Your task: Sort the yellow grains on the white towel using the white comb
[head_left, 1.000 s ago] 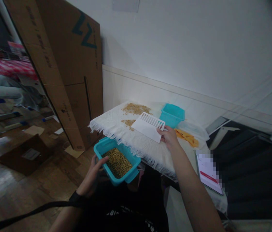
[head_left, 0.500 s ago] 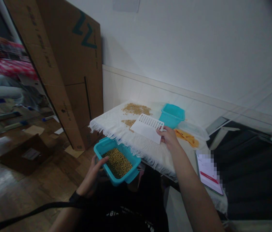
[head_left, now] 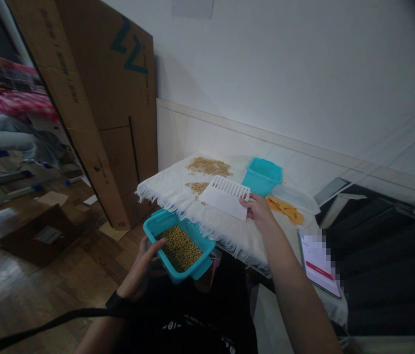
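My left hand (head_left: pixel 144 263) grips a turquoise plastic tub (head_left: pixel 198 268) half full of tan beans, held just below the near edge of a white fringed cloth (head_left: pixel 178 189). My right hand (head_left: pixel 259 210) pinches a flat white scraper with a slotted edge (head_left: pixel 225 197), its blade resting on the cloth beside a small heap of beans (head_left: pixel 197 187). A larger heap of beans (head_left: pixel 207 166) lies farther back on the cloth.
A second turquoise tub (head_left: pixel 263 175) stands at the back of the table next to orange scraps (head_left: pixel 284 207) and a clear lid. A tall cardboard box (head_left: pixel 96 98) leans at the left. A paper sheet (head_left: pixel 318 265) lies at the right. Another person's arm shows far left.
The scraper and my right hand have shifted slightly left and toward me across the cloth. The tub in my left hand has stayed put.
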`<state>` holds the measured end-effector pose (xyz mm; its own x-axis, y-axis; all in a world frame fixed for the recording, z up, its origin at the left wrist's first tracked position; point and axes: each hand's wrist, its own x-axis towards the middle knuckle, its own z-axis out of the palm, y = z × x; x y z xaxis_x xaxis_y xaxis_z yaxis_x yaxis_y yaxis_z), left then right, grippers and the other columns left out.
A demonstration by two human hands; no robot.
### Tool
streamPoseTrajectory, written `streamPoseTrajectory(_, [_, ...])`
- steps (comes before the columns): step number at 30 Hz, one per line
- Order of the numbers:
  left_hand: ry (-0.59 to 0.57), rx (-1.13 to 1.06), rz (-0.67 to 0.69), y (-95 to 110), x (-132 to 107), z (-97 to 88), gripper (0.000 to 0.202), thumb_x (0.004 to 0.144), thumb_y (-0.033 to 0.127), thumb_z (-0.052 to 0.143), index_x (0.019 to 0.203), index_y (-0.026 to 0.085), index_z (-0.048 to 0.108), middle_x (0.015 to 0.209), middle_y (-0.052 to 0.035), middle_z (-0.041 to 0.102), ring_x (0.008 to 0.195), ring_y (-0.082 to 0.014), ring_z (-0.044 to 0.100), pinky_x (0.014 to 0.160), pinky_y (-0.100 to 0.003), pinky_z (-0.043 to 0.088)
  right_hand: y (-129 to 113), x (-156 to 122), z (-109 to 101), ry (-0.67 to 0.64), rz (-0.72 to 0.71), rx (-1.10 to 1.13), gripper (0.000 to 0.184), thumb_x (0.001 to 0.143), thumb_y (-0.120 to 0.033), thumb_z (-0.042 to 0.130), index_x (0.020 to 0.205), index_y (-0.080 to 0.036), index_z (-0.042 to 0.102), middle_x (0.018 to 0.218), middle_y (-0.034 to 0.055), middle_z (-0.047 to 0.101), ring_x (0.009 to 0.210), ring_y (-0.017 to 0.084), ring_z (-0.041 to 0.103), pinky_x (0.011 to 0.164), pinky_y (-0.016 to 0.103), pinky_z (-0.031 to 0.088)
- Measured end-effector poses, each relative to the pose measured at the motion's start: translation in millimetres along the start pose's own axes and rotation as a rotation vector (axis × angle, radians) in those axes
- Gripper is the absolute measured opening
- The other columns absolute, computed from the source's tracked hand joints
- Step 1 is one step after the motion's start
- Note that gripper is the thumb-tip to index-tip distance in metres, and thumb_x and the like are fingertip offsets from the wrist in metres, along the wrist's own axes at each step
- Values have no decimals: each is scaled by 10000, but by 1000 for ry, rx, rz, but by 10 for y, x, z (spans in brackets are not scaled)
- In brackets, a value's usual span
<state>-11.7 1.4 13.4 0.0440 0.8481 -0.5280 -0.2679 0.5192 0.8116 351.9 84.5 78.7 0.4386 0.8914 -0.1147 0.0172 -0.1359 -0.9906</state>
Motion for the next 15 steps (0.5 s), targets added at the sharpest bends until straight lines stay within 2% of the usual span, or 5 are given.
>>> streamPoseTrajectory(6, [-7,-17,8,7,-8,6,902,755,550,843,1515,375,391,1296,-146,684,881,-325,782,719,-521,664,-21,-40,39,-27,-12,17,403,537,-265,866,901,-235,696,762,18,761,708,242,722,586,333,576])
streamPoseTrajectory(15, [-18,-9,4,-28,32,-25,933,743,566,849,1527,376,381,1308,-143,683,907,-319,779,718,-487,665,2,-55,90,-76,-70,32,511,518,-357,918,953,-244,675,769,15,763,736,253,731,637,356,593])
